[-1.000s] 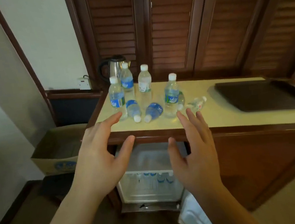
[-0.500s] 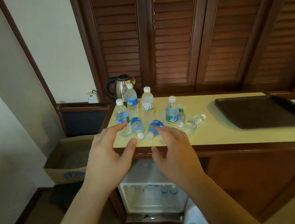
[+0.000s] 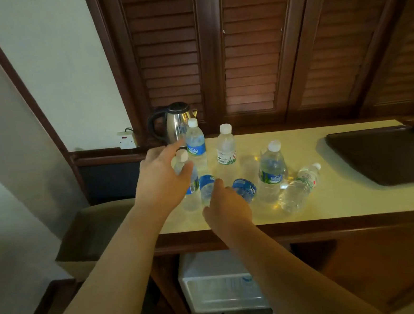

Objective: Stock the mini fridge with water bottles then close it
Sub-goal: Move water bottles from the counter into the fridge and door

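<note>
Several clear water bottles stand or lie on the cream countertop (image 3: 341,203). My left hand (image 3: 162,182) cups an upright blue-labelled bottle (image 3: 191,195), thumb across its shoulder, fingers still spread behind it. My right hand (image 3: 227,208) hovers over the cap ends of two lying bottles (image 3: 207,187) (image 3: 245,188), its index finger between them and its thumb apart. More bottles stand behind (image 3: 196,142) (image 3: 225,145) and to the right (image 3: 271,171). One lies tilted (image 3: 299,190). The white mini fridge (image 3: 211,292) is open under the counter.
A steel kettle (image 3: 177,124) stands at the counter's back left by a wall socket (image 3: 126,139). On the right of the counter lies a dark tray (image 3: 386,155). An open cardboard box (image 3: 93,230) sits on the floor to the left. Louvred wooden doors rise behind.
Both hands have moved forward onto the bottles: the left one from the counter edge to the upright bottle, the right one over the lying bottles. My view has lifted, so less of the fridge shows.
</note>
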The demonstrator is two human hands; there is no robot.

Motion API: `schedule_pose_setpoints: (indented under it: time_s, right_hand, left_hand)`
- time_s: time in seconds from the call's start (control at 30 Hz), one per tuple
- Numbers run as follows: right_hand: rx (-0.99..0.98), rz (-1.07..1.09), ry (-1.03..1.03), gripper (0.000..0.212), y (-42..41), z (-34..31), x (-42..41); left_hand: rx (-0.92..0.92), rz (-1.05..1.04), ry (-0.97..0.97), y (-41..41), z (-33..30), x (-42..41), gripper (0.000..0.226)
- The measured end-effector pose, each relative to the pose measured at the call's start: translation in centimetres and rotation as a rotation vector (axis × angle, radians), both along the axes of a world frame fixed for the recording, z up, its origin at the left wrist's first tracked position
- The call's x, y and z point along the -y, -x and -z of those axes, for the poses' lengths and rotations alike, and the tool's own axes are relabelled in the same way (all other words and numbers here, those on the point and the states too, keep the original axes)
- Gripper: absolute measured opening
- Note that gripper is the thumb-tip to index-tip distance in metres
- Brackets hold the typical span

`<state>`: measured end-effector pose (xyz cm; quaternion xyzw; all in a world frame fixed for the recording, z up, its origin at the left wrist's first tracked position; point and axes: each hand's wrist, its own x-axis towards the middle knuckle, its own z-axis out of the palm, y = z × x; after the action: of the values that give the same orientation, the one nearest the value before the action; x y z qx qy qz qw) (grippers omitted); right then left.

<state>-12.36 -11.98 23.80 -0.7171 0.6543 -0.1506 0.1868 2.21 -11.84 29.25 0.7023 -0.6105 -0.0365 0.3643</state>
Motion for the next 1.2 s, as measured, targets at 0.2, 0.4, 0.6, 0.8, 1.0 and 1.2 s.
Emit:
schedule_pose_setpoints:
  time_s: [0.2,0.4,0.6,0.8,1.0,1.2]
  right_hand:
    - [-0.022,0.11,-0.006,0.067,-3.2,3.1,3.9]
    - [-0.21,0.076,0.031,0.068,-3.3,4.6,4.0]
    - [-0.03,0.041,0.193,0.041,-2.7,3.9,0.7]
    - [0.265,-0.009,0.561,0.03,2.8,1.4,-7.6]
    - [0.35,-0.181,0.449,0.029,9.1,1.7,-15.6]
    - [0.295,-0.193,0.079,0.028,13.6,8.9,-21.0]
  left_hand:
    - [-0.096,0.045,0.026,-2.1,2.6,4.2,0.047]
    - [-0.189,0.058,0.088,-2.4,3.5,5.1,0.043]
    - [-0.165,0.013,0.192,-2.5,3.5,-1.9,0.032]
    - [-0.016,-0.041,0.237,-1.2,3.2,-13.6,0.043]
    - [-0.036,-0.078,0.193,3.5,5.5,-23.7,0.043]
    - [-0.156,-0.059,0.041,7.6,13.6,-28.9,0.033]
